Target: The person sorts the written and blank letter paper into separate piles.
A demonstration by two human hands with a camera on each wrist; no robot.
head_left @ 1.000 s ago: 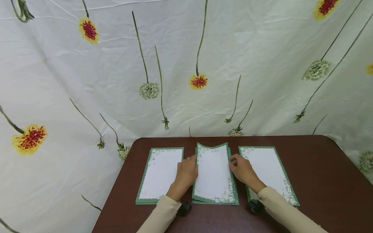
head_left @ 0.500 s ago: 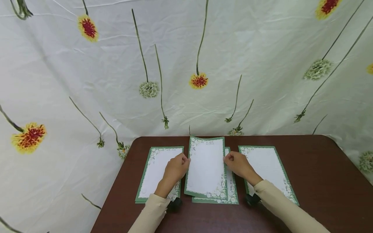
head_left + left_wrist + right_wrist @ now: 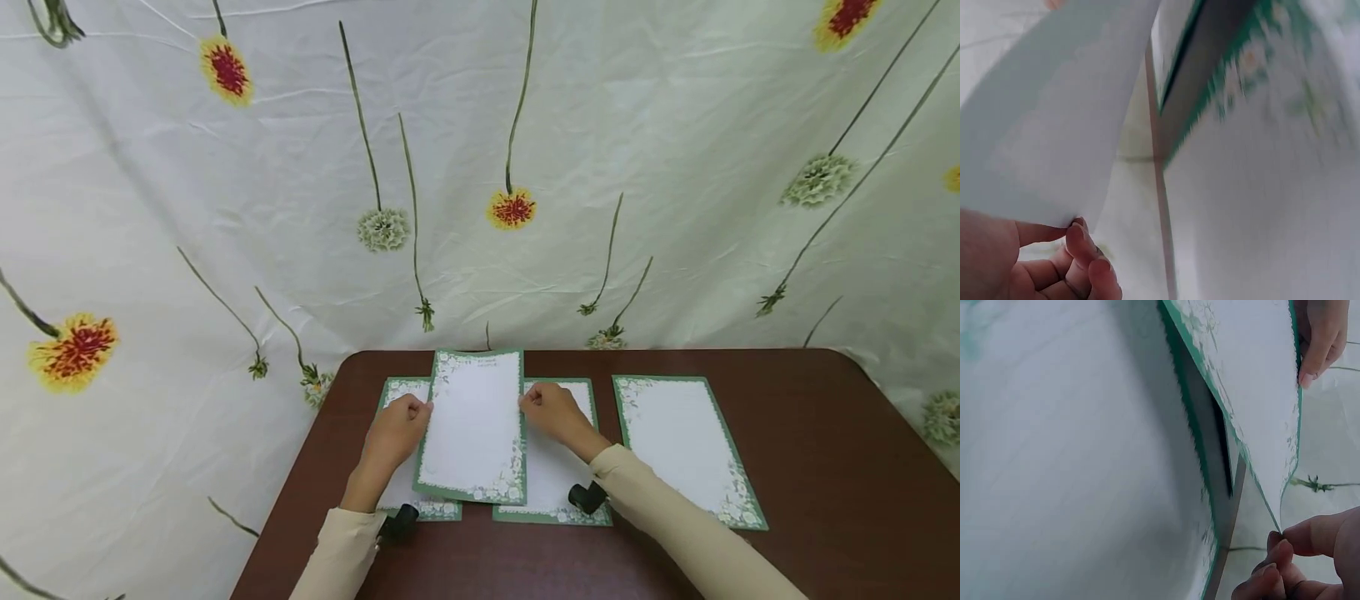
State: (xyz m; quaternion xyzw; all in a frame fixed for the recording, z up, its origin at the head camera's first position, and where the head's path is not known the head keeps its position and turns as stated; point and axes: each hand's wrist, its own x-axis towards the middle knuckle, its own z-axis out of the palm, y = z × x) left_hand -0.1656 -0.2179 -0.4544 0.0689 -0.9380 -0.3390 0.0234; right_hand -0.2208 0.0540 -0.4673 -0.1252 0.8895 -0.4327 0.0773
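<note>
A sheet of paper (image 3: 474,425) with a green, flower-patterned border is held up off the table between both hands. My left hand (image 3: 395,432) pinches its left edge between thumb and fingers; the left wrist view shows the sheet's plain back (image 3: 1054,125) above those fingertips. On the opposite edge, my right hand (image 3: 557,412) pinches the paper, which bends to a point at the fingers in the right wrist view. Beneath the raised sheet lie a left sheet (image 3: 442,510) and a middle sheet (image 3: 558,475), both partly covered. Small writing runs along the held sheet's top.
Another bordered sheet (image 3: 686,442) lies to the right on the brown table (image 3: 847,467). Behind the table's far edge hangs a white cloth (image 3: 675,125) printed with flowers. A black wrist camera (image 3: 587,498) sits under the right wrist, and another (image 3: 401,522) under the left.
Both hands have lifted the top sheet from the middle pile and carried it left, partly over the left pile. Another bordered sheet now shows in the middle.
</note>
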